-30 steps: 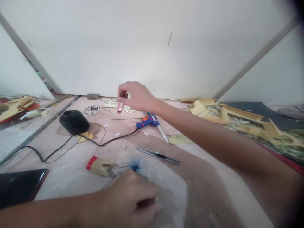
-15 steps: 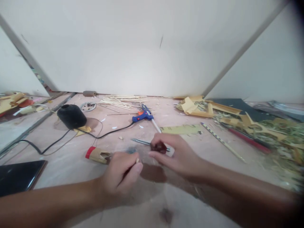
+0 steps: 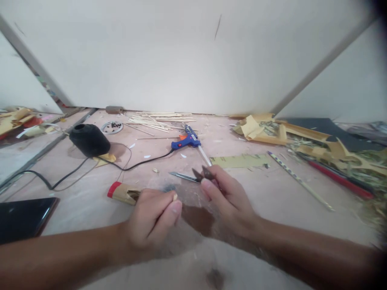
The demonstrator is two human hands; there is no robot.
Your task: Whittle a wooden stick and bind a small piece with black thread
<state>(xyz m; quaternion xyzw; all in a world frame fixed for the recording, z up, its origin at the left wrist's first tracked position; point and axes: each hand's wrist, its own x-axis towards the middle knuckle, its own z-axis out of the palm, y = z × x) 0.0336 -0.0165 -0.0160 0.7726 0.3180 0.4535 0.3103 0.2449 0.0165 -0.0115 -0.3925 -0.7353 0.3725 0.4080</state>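
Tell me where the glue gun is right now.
The blue glue gun lies mid-table in the head view, beyond both hands, between the stick pile behind it and the knife nearer the right hand.

bare floor [image 3: 272,193] right of hands, glue gun [image 3: 186,141], cord [image 3: 142,163], knife [image 3: 183,176] ahead

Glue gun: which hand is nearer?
Right. The right hand sits just below the glue gun, its fingertips close to the nozzle stick. The left hand is lower and further left, by the cardboard tube.
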